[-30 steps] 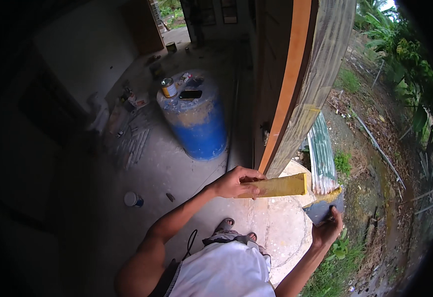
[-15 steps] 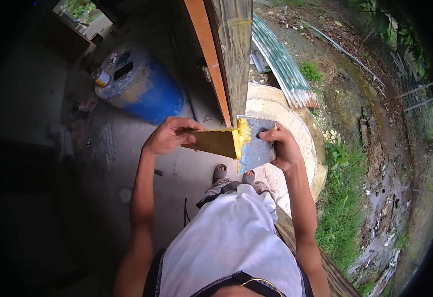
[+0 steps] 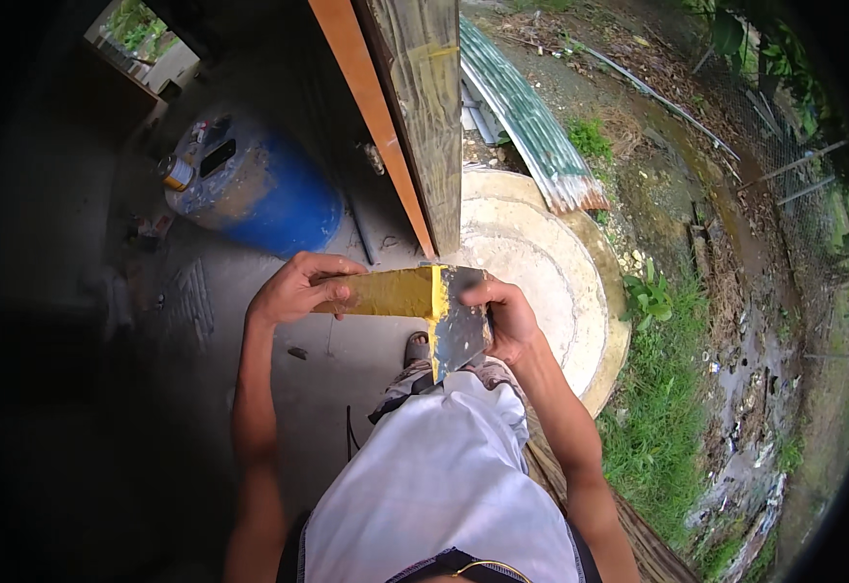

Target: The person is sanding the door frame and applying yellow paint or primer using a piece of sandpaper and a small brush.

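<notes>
My left hand (image 3: 300, 290) is closed on a flat spreader (image 3: 386, 292) whose broad face is coated in yellow paste. My right hand (image 3: 507, 319) grips a thin grey plate (image 3: 461, 328), thumb on top and fingers beneath. The spreader's right edge meets the left part of the plate. A ridge of yellow paste (image 3: 438, 291) lies where they meet, and a thinner yellow line runs down the plate's left edge. Both tools are held in front of my waist, above my feet.
A weathered wooden post (image 3: 436, 117) and an orange door edge (image 3: 371, 107) rise just ahead. Left stands a blue drum (image 3: 288, 199) with a can (image 3: 176, 173) and a phone (image 3: 218, 158) on top. Right are rounded concrete steps (image 3: 580, 291) and corrugated sheeting (image 3: 531, 117).
Both hands have shifted left and lower in view. The spreader has turned to show more of its yellow face. The plate is tilted more, and less paste shows on it.
</notes>
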A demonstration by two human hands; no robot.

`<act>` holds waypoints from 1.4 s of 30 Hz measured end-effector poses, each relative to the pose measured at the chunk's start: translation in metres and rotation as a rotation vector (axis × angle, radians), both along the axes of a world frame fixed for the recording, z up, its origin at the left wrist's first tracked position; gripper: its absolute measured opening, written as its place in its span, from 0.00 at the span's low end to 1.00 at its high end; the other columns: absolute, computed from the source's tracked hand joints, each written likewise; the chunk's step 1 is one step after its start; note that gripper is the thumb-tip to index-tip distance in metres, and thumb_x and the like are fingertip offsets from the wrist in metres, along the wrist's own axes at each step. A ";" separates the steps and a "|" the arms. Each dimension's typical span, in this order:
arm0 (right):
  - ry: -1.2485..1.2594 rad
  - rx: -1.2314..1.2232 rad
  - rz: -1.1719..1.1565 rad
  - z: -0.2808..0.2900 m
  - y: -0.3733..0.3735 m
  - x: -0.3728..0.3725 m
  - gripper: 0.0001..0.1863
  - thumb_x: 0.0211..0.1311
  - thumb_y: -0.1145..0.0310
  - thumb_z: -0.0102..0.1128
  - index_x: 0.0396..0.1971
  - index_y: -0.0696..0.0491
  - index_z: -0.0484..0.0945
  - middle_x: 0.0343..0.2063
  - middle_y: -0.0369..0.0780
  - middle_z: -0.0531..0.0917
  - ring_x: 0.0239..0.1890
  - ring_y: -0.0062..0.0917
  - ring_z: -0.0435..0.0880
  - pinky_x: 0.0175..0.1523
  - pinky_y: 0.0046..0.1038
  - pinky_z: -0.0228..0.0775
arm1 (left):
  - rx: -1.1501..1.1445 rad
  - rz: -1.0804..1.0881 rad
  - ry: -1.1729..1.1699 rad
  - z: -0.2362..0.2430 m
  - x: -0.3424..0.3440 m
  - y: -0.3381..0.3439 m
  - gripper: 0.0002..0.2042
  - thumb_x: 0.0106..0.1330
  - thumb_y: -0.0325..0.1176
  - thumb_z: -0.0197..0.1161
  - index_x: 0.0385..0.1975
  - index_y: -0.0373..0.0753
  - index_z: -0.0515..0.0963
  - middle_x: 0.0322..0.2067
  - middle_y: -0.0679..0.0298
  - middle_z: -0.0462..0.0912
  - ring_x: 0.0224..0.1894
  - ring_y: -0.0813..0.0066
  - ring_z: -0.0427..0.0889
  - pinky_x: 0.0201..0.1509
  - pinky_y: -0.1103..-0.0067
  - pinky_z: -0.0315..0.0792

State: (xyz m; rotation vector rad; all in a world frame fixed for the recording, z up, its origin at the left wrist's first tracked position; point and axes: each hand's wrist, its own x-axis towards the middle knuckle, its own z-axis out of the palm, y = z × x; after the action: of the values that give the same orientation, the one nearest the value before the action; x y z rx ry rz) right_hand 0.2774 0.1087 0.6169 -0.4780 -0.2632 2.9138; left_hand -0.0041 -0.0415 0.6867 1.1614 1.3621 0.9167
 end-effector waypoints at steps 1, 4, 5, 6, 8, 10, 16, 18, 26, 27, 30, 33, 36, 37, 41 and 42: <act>0.031 -0.003 -0.014 0.011 0.001 0.000 0.22 0.53 0.76 0.54 0.49 0.72 0.75 0.39 0.57 0.86 0.35 0.40 0.91 0.38 0.41 0.88 | 0.003 0.020 0.012 0.000 -0.002 0.000 0.17 0.68 0.34 0.67 0.51 0.29 0.81 0.35 0.60 0.85 0.34 0.77 0.83 0.35 0.77 0.82; -0.064 0.076 -0.032 0.021 0.005 0.001 0.18 0.52 0.76 0.56 0.44 0.69 0.78 0.36 0.52 0.87 0.32 0.36 0.91 0.36 0.38 0.88 | -0.033 0.018 0.020 0.000 -0.008 -0.002 0.16 0.68 0.33 0.67 0.51 0.29 0.81 0.36 0.60 0.85 0.33 0.77 0.83 0.34 0.78 0.82; -0.120 0.144 -0.043 0.015 0.006 0.002 0.17 0.52 0.75 0.57 0.43 0.67 0.78 0.35 0.50 0.87 0.31 0.34 0.90 0.35 0.36 0.88 | -0.029 0.026 0.023 -0.001 -0.006 -0.002 0.16 0.68 0.33 0.67 0.51 0.29 0.81 0.36 0.60 0.85 0.33 0.77 0.83 0.34 0.78 0.82; -0.171 0.213 -0.051 0.013 0.007 0.003 0.16 0.51 0.75 0.58 0.41 0.65 0.79 0.34 0.47 0.87 0.29 0.31 0.89 0.34 0.34 0.87 | -0.042 0.021 0.041 -0.004 -0.004 -0.002 0.16 0.68 0.31 0.67 0.52 0.29 0.81 0.36 0.60 0.86 0.33 0.76 0.83 0.34 0.77 0.82; -0.238 0.288 -0.131 0.015 0.007 0.007 0.14 0.50 0.75 0.59 0.39 0.63 0.79 0.31 0.45 0.86 0.26 0.29 0.88 0.35 0.35 0.86 | -0.040 0.058 0.037 -0.011 -0.006 -0.006 0.15 0.68 0.31 0.66 0.52 0.31 0.81 0.36 0.59 0.86 0.30 0.76 0.84 0.33 0.77 0.80; -0.038 0.131 -0.171 0.024 0.014 0.025 0.17 0.46 0.76 0.58 0.38 0.67 0.77 0.28 0.51 0.85 0.25 0.41 0.87 0.36 0.39 0.86 | -0.139 0.031 0.470 -0.005 0.001 0.007 0.15 0.70 0.33 0.64 0.52 0.32 0.82 0.35 0.59 0.87 0.27 0.76 0.83 0.32 0.77 0.79; 0.014 0.389 -0.537 0.043 0.032 0.062 0.17 0.49 0.77 0.58 0.41 0.65 0.77 0.35 0.50 0.85 0.33 0.39 0.87 0.47 0.42 0.84 | 0.011 0.290 0.134 -0.082 0.006 -0.016 0.11 0.75 0.30 0.56 0.51 0.33 0.76 0.37 0.62 0.83 0.33 0.77 0.82 0.36 0.77 0.80; 0.030 0.454 -0.509 0.045 0.038 0.066 0.20 0.50 0.76 0.59 0.46 0.62 0.76 0.38 0.46 0.85 0.37 0.36 0.87 0.49 0.42 0.84 | 0.052 0.322 0.032 -0.096 0.017 -0.017 0.10 0.75 0.30 0.55 0.50 0.33 0.75 0.37 0.62 0.81 0.33 0.77 0.82 0.37 0.77 0.81; -0.282 0.674 -0.717 0.023 0.014 0.031 0.10 0.64 0.77 0.63 0.44 0.62 0.80 0.37 0.38 0.85 0.40 0.24 0.83 0.53 0.29 0.77 | 0.086 0.411 -0.437 -0.075 0.095 -0.001 0.10 0.76 0.33 0.54 0.49 0.34 0.72 0.37 0.61 0.80 0.31 0.75 0.84 0.36 0.76 0.81; -0.285 0.677 -0.722 0.023 0.016 0.030 0.10 0.64 0.77 0.63 0.44 0.62 0.80 0.37 0.38 0.85 0.40 0.24 0.83 0.53 0.29 0.77 | 0.094 0.424 -0.536 -0.070 0.103 0.005 0.11 0.77 0.34 0.54 0.49 0.34 0.72 0.37 0.61 0.81 0.30 0.74 0.84 0.36 0.76 0.81; -0.322 1.014 -0.962 0.014 0.014 0.029 0.13 0.68 0.81 0.56 0.50 0.67 0.79 0.42 0.40 0.83 0.44 0.26 0.82 0.54 0.28 0.75 | 0.115 0.457 -0.522 -0.064 0.114 0.025 0.12 0.77 0.35 0.54 0.50 0.33 0.73 0.36 0.60 0.82 0.29 0.75 0.83 0.34 0.77 0.80; -0.358 1.917 -1.102 0.031 0.004 0.009 0.20 0.58 0.89 0.57 0.49 0.58 0.84 0.38 0.43 0.79 0.40 0.29 0.78 0.46 0.25 0.71 | 0.183 0.535 -0.424 -0.054 0.121 0.032 0.13 0.78 0.36 0.54 0.50 0.32 0.74 0.36 0.63 0.82 0.30 0.78 0.82 0.33 0.79 0.79; -0.261 2.480 -1.094 0.023 0.003 0.007 0.25 0.44 0.71 0.69 0.49 0.49 0.87 0.38 0.35 0.78 0.40 0.28 0.75 0.44 0.32 0.68 | 0.185 0.520 -0.425 -0.041 0.132 0.039 0.11 0.77 0.34 0.55 0.50 0.33 0.75 0.35 0.64 0.83 0.30 0.81 0.82 0.35 0.82 0.78; -0.269 2.521 -1.095 0.015 0.001 0.003 0.26 0.46 0.68 0.68 0.50 0.48 0.87 0.38 0.34 0.77 0.41 0.27 0.74 0.45 0.34 0.67 | 0.181 0.522 -0.414 -0.040 0.135 0.042 0.11 0.77 0.33 0.55 0.51 0.33 0.75 0.36 0.64 0.84 0.32 0.82 0.82 0.38 0.83 0.77; -0.355 2.484 -1.008 -0.010 -0.005 -0.001 0.27 0.46 0.70 0.68 0.53 0.48 0.86 0.37 0.34 0.75 0.42 0.28 0.72 0.48 0.36 0.65 | 0.264 0.519 -0.323 -0.039 0.143 0.043 0.11 0.77 0.30 0.54 0.52 0.31 0.75 0.38 0.65 0.84 0.38 0.85 0.81 0.44 0.84 0.75; -0.391 2.416 -1.026 -0.019 -0.007 0.001 0.28 0.46 0.71 0.68 0.53 0.48 0.85 0.36 0.34 0.74 0.42 0.28 0.72 0.49 0.36 0.65 | 0.246 0.492 -0.310 -0.038 0.140 0.042 0.12 0.77 0.30 0.54 0.52 0.30 0.75 0.39 0.65 0.84 0.41 0.85 0.80 0.46 0.84 0.75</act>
State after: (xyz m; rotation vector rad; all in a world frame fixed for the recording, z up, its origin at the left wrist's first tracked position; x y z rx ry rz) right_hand 0.2785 0.1015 0.5975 -0.3213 -2.0125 0.2445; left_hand 0.1354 0.0009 0.6492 0.8218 1.3225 1.5845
